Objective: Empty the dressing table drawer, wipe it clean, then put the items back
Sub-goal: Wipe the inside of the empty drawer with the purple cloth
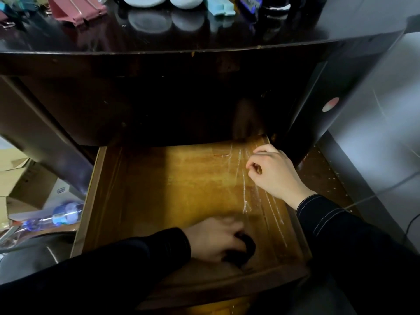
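Note:
The wooden drawer (pixel 159 178) of the dark dressing table is pulled out, and nothing loose lies on its yellow-brown floor. My left hand (pixel 216 239) is low in the drawer near its front wall and grips a small dark object (pixel 244 250), blurred, so I cannot tell what it is. My right hand (pixel 272 173) sits at the drawer's right side with curled fingers, over a clear plastic film (pixel 246 201) that lines that side. Whether those fingers pinch the film is not plain.
On the glossy tabletop (pixel 204 39) stand white dishes (pixel 145 0), a pink binder clip (pixel 75 9) and a pale blue case (pixel 221 6). Cardboard boxes (pixel 16 176) and a plastic bottle (pixel 61 215) lie on the floor at the left. A grey tiled floor (pixel 375 144) lies at the right.

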Action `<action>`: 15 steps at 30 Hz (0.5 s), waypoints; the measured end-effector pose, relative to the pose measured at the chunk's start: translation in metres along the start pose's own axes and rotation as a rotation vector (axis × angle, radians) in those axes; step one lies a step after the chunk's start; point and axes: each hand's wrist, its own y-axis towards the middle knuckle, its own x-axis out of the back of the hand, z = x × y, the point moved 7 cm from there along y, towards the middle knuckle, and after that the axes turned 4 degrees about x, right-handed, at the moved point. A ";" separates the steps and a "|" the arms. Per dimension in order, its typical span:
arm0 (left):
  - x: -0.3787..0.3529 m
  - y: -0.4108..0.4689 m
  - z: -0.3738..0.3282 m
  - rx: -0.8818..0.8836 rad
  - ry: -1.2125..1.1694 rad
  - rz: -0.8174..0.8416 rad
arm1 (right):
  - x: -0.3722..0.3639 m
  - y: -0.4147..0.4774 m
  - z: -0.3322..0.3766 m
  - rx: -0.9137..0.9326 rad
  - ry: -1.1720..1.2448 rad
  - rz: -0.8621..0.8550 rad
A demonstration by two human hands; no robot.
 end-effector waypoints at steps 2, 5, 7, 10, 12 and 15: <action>0.016 0.005 0.026 0.177 -0.010 -0.078 | 0.000 0.000 0.000 0.005 -0.004 0.004; 0.016 0.005 0.032 0.200 0.006 -0.059 | 0.000 0.000 0.001 0.005 -0.002 0.004; 0.003 0.003 0.005 0.060 -0.012 0.000 | 0.000 0.000 0.001 0.001 0.000 0.001; -0.012 0.002 -0.023 -0.065 -0.039 0.045 | 0.000 0.000 0.001 -0.001 0.005 -0.002; -0.004 0.009 -0.007 0.015 -0.038 0.013 | -0.001 0.000 0.000 0.002 0.003 0.002; 0.020 0.013 0.030 0.225 -0.054 -0.082 | 0.000 -0.001 0.001 0.007 -0.002 0.000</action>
